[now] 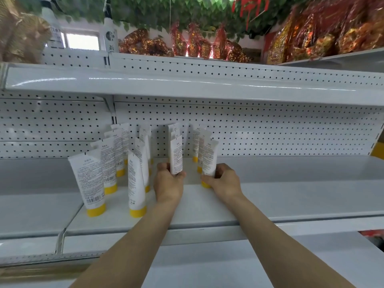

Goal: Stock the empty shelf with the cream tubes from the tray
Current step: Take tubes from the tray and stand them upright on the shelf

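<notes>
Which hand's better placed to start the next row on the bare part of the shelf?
Probably right: the right hand, gripping a tube, borders the bare stretch of shelf; the left hand sits between standing rows.

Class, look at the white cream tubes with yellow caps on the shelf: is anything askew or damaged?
Nothing clearly stands out. The white cream tubes with yellow caps stand cap-down in rows on the white metal shelf, none fallen or leaking. The front-left tube leans left, possibly only wide-angle distortion.

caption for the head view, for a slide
Left hand grips one tube, right hand a second tube, standing them upright on the shelf beside stocked rows.
</notes>
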{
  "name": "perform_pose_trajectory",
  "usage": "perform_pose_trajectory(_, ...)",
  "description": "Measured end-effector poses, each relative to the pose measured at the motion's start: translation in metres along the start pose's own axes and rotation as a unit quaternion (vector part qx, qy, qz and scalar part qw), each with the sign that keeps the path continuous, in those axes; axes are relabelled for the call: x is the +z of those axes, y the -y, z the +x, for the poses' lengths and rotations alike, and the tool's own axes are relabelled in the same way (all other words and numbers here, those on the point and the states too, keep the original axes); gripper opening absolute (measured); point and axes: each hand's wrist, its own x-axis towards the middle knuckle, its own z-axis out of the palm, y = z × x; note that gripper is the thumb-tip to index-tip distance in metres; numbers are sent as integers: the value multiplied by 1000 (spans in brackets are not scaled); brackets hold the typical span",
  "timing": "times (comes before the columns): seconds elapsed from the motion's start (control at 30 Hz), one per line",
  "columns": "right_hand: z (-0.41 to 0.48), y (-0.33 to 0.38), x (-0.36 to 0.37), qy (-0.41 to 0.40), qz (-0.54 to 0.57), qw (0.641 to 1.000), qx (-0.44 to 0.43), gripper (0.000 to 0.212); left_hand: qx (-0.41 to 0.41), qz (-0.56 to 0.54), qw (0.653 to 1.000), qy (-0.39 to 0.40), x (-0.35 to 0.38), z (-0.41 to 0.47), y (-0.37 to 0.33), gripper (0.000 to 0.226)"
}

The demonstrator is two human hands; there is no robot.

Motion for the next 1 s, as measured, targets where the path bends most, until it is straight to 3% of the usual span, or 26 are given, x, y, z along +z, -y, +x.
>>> perform_pose_trajectory(0.27,-3,2,-2,2,-13,1000,2,33,-24,-3,999,22,-2,-3,0,35)
perform_pose_trajectory(1.0,-7,2,-2,-3,-45,999,-4,37,34,51,998,14,1,-5,5,36)
